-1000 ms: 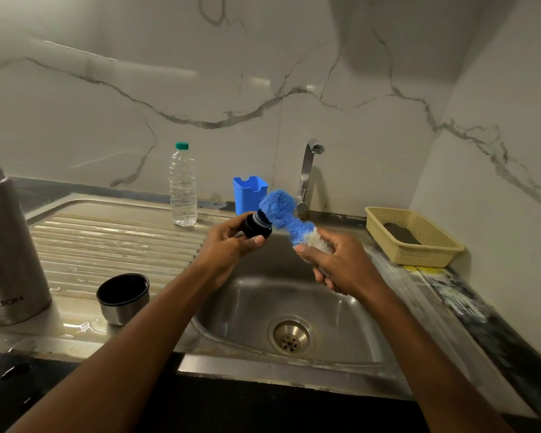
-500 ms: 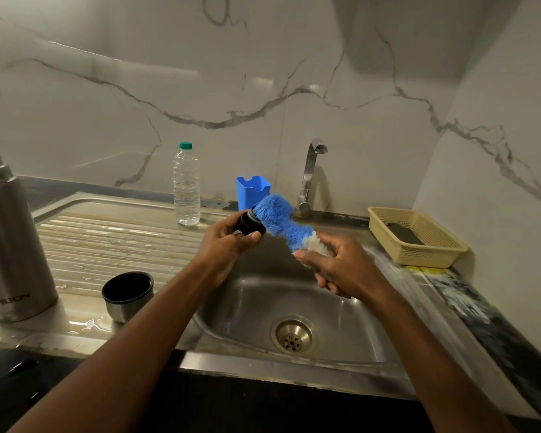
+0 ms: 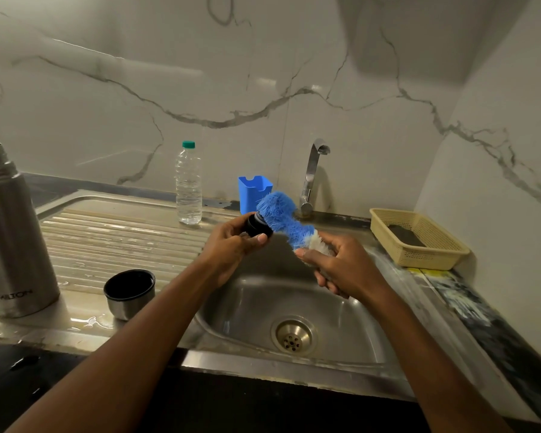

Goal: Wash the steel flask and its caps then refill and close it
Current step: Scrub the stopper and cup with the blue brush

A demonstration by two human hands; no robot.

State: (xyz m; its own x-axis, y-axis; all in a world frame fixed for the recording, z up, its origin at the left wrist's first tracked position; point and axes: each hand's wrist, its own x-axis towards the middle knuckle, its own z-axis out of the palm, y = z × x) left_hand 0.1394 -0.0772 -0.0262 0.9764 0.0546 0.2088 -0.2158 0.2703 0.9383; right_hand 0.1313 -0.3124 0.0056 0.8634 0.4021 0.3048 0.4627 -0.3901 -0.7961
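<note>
**Q:** Black stopper [image 3: 256, 227] — where is it located relative to the grip?

**A:** It is held above the sink [image 3: 253, 307] by the left hand [image 3: 231, 245]. The fingers are curled round its far side and the thumb is pressed against its near edge, so most of the stopper is exposed toward the right.

**Q:** What is held by the right hand [image 3: 341, 267]?

**A:** The handle of a bottle brush [image 3: 283, 218] is gripped in the closed fingers. The handle is hidden inside the fist; only the white and blue bristles are seen. The blue bristle head is set against the open end of the stopper.

**Q:** Where is the steel flask [image 3: 10, 232] placed?

**A:** It is stood upright and uncapped at the left end of the wet drainboard [image 3: 113, 239], well apart from both hands. The steel cup cap [image 3: 128, 293] is set mouth up near the flask, between it and the sink.

**Q:** What else is noted?

**A:** A water bottle [image 3: 188, 185] is stood at the back of the drainboard, a blue holder [image 3: 252, 190] beside the tap [image 3: 314, 170], and a yellow basket [image 3: 419, 242] to the right.
</note>
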